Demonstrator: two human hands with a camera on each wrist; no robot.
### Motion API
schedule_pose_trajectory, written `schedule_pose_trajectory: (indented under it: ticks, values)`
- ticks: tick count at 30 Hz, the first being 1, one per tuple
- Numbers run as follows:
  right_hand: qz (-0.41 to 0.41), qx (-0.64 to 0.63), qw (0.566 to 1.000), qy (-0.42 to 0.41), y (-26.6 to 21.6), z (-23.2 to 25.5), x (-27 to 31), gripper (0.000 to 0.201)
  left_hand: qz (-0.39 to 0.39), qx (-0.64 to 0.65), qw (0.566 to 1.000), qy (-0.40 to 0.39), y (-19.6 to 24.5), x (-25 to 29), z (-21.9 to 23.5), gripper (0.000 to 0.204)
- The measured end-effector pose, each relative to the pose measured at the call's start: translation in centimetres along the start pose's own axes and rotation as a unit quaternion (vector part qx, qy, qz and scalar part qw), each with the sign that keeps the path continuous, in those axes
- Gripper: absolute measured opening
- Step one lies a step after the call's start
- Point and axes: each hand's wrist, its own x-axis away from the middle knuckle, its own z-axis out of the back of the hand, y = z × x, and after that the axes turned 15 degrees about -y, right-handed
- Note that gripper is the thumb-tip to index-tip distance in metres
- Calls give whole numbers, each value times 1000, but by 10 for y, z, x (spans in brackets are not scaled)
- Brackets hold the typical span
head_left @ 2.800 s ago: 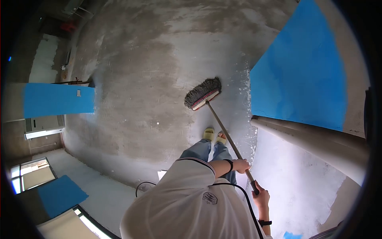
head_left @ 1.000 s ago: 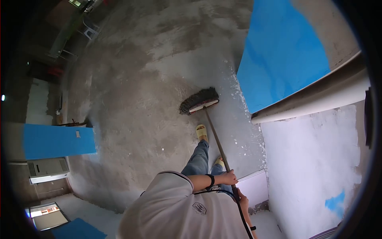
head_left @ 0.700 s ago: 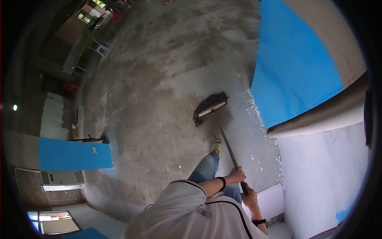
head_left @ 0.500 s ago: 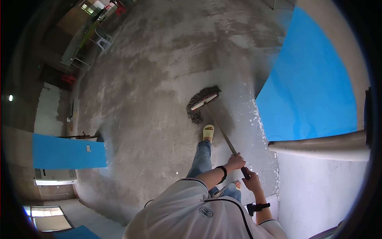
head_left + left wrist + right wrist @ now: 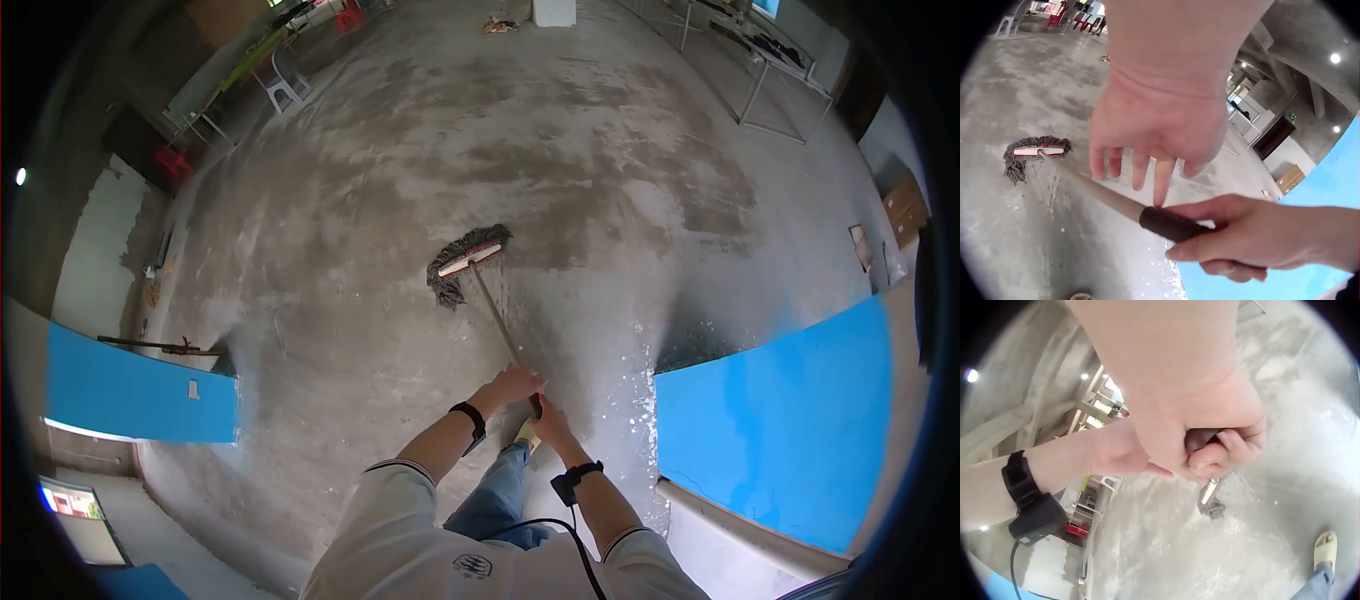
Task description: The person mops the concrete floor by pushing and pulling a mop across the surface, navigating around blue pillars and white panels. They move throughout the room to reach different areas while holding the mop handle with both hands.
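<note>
Both hands on broom (image 5: 470, 265): right hand (image 5: 548, 420) grips, left hand (image 5: 515, 383) rests loose, blue panel (image 5: 775, 430) beside.

Both arms stretch out forward, hands close together. Right hand (image 5: 1241, 231) is curled into a tight fist grip, while the left hand (image 5: 1157, 134) hangs just above it, fingers (image 5: 1161, 181) loose and straight.

No text or label can be read.

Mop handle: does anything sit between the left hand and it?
Nothing visible does. The left hand hovers just above the mop handle with straight fingers, one fingertip about touching it. The right hand grips the dark end grip.
</note>
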Motion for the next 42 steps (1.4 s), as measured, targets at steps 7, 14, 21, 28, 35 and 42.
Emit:
schedule_pose_trajectory:
  ticks: [7,14,21,28,35,42]
  values:
    - [-126,-57,982,-125,45,0,83,70,-95,173,974,114,48,17,-118,20]
    - [-63,-71,995,-26,116,-70,238,68,-192,56,979,45,99,23,-226,56]
    - [-151,-324,934,0,113,-129,446,64,-115,16,982,146,157,33,-352,58]
    - [-251,-174,952,26,47,-157,569,63,-109,-106,970,-192,218,59,-446,45]
    - [-247,-222,943,7,76,-193,497,71,-109,-135,979,-109,158,42,-403,14]
    - [-221,-191,956,34,75,-119,341,63,-7,203,968,147,104,2,-324,57]
